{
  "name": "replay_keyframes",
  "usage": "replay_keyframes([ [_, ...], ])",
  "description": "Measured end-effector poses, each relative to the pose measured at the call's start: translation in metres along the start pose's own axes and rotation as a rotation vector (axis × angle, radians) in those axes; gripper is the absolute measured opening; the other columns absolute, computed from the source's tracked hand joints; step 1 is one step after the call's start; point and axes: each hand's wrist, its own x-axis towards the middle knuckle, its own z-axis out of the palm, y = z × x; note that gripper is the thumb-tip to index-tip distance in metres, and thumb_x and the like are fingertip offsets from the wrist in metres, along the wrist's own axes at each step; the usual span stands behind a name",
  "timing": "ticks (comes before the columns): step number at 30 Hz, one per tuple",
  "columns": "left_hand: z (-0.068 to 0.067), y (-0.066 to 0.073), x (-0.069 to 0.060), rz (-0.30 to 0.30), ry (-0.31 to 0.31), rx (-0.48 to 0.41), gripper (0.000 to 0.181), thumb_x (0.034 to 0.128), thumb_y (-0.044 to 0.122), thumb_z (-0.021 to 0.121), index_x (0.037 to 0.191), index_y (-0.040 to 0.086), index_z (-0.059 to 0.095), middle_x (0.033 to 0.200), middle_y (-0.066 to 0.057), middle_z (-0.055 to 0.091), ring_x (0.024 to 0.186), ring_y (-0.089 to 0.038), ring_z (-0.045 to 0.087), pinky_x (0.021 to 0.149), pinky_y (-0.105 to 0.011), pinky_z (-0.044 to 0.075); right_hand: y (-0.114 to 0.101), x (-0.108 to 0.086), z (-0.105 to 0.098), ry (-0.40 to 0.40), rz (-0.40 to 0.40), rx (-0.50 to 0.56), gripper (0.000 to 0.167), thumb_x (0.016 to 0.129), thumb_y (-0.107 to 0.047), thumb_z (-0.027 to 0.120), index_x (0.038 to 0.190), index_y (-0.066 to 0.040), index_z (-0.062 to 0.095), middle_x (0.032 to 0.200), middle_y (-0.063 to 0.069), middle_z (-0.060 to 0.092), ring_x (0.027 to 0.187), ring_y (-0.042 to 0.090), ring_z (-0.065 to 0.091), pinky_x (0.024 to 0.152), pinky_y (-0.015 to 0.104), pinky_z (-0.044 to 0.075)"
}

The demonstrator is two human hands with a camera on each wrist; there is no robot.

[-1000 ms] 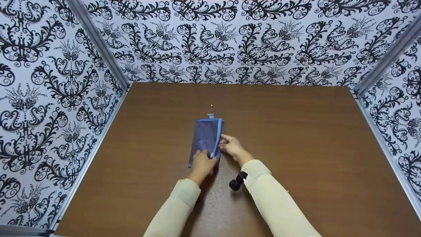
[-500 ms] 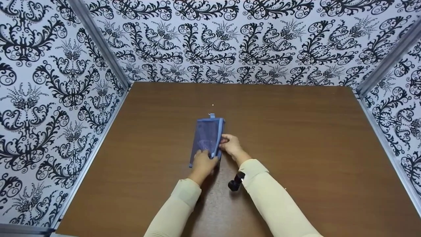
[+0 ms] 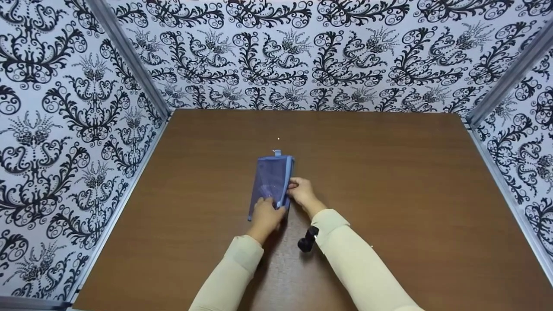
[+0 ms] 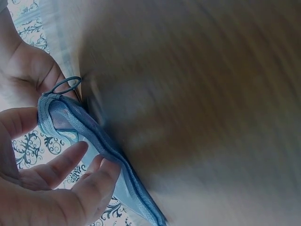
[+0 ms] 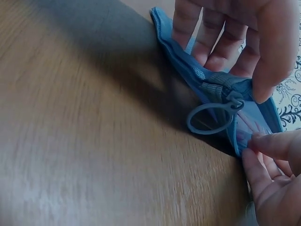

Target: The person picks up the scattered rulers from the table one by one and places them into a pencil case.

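Observation:
A blue see-through zipper pouch (image 3: 270, 175) lies on the brown table, its zipped edge toward the right and a small tab at its far end. My left hand (image 3: 265, 218) holds its near end, thumb on one side and fingers on the other. My right hand (image 3: 302, 192) pinches the zipped edge between thumb and finger, farther along; the right wrist view shows that pinch up close. Beside the pinch, a ring-shaped zipper pull (image 5: 209, 121) hangs from the slider. On the right hand's side of the slider the zipper edges stand apart. What is inside the pouch is unclear.
The brown table (image 3: 389, 172) spreads out on all sides of the pouch. Patterned black-and-white walls (image 3: 281, 56) close off the back and both sides, with metal posts in the corners. A black wrist camera (image 3: 306, 244) hangs beside the right cuff.
The right wrist and forearm have shifted slightly to the left, while the right fingers stay at the pouch's edge. Left hand and pouch look nearly unchanged.

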Motion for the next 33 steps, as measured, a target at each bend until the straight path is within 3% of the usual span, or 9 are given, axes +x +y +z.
replay_keyframes([
  [4, 0.0, 0.0, 0.0, 0.001, -0.004, 0.001, 0.051, 0.0851, 0.027, 0.066, 0.122, -0.007, 0.059, 0.12, -0.026, 0.054, 0.112, -0.04, 0.052, 0.092, -0.049, 0.046, -0.016, -0.011, 0.001, 0.01, -0.017, -0.008, 0.049, 0.064, 0.011, 0.071, 0.108, -0.01, 0.072, 0.082, 0.002, 0.069, 0.073, 0.011, 0.064, 0.06, 0.023, 0.053],
  [9, 0.0, -0.001, 0.001, -0.002, -0.002, -0.007, 0.052, 0.0855, 0.027, 0.066, 0.123, -0.007, 0.059, 0.123, -0.027, 0.053, 0.114, -0.041, 0.052, 0.093, -0.049, 0.045, -0.107, -0.065, 0.008, 0.022, 0.068, -0.046, 0.05, 0.071, 0.017, 0.064, 0.118, 0.003, 0.065, 0.091, 0.015, 0.07, 0.081, 0.021, 0.067, 0.07, 0.031, 0.055],
  [12, 0.0, -0.001, 0.001, -0.006, -0.004, -0.012, 0.053, 0.0856, 0.027, 0.066, 0.125, -0.007, 0.058, 0.122, -0.026, 0.053, 0.114, -0.04, 0.052, 0.094, -0.049, 0.045, -0.119, -0.072, 0.008, 0.012, 0.076, -0.018, 0.049, 0.073, 0.017, 0.062, 0.12, 0.005, 0.063, 0.092, 0.016, 0.07, 0.082, 0.021, 0.067, 0.07, 0.031, 0.055],
  [18, 0.001, -0.001, 0.001, -0.017, -0.014, -0.022, 0.055, 0.0861, 0.028, 0.066, 0.128, -0.007, 0.056, 0.127, -0.027, 0.051, 0.118, -0.041, 0.05, 0.096, -0.049, 0.044, -0.06, -0.039, 0.006, -0.01, 0.008, 0.017, 0.048, 0.07, 0.015, 0.059, 0.117, 0.004, 0.065, 0.087, 0.008, 0.07, 0.077, 0.014, 0.066, 0.063, 0.025, 0.053],
  [19, 0.001, -0.001, 0.001, -0.019, -0.016, -0.026, 0.055, 0.0864, 0.028, 0.066, 0.128, -0.007, 0.056, 0.128, -0.027, 0.051, 0.118, -0.041, 0.049, 0.096, -0.05, 0.044, -0.078, -0.05, 0.005, -0.013, 0.009, 0.012, 0.048, 0.072, 0.015, 0.06, 0.118, 0.004, 0.064, 0.09, 0.009, 0.071, 0.079, 0.014, 0.066, 0.065, 0.025, 0.054],
  [25, 0.002, 0.0, -0.001, -0.018, -0.015, -0.033, 0.053, 0.0865, 0.027, 0.067, 0.126, -0.007, 0.057, 0.131, -0.029, 0.048, 0.123, -0.043, 0.046, 0.099, -0.052, 0.042, -0.11, -0.07, 0.002, -0.011, 0.065, 0.052, 0.05, 0.074, 0.017, 0.059, 0.122, 0.003, 0.062, 0.092, 0.011, 0.07, 0.08, 0.017, 0.067, 0.068, 0.029, 0.055],
  [26, 0.002, 0.0, -0.001, -0.012, -0.01, -0.027, 0.053, 0.0859, 0.027, 0.067, 0.125, -0.007, 0.057, 0.13, -0.029, 0.049, 0.122, -0.043, 0.047, 0.098, -0.052, 0.042, -0.09, -0.058, 0.001, -0.007, 0.073, 0.055, 0.05, 0.074, 0.016, 0.059, 0.123, 0.004, 0.061, 0.091, 0.011, 0.07, 0.079, 0.017, 0.067, 0.067, 0.029, 0.056],
  [29, 0.003, 0.0, -0.001, 0.003, 0.006, -0.002, 0.051, 0.0844, 0.026, 0.067, 0.122, -0.008, 0.059, 0.122, -0.027, 0.053, 0.116, -0.042, 0.05, 0.095, -0.051, 0.044, -0.066, -0.041, -0.002, 0.012, 0.136, 0.02, 0.053, 0.076, 0.015, 0.062, 0.127, 0.003, 0.058, 0.095, 0.012, 0.07, 0.081, 0.02, 0.068, 0.069, 0.031, 0.056],
  [33, 0.002, 0.002, -0.002, 0.019, 0.024, 0.034, 0.051, 0.0838, 0.027, 0.069, 0.12, -0.007, 0.06, 0.115, -0.023, 0.055, 0.111, -0.039, 0.052, 0.092, -0.049, 0.045, 0.018, 0.011, -0.013, 0.006, 0.117, 0.048, 0.056, 0.075, 0.012, 0.067, 0.127, -0.006, 0.061, 0.098, 0.011, 0.07, 0.084, 0.021, 0.068, 0.069, 0.033, 0.056],
])
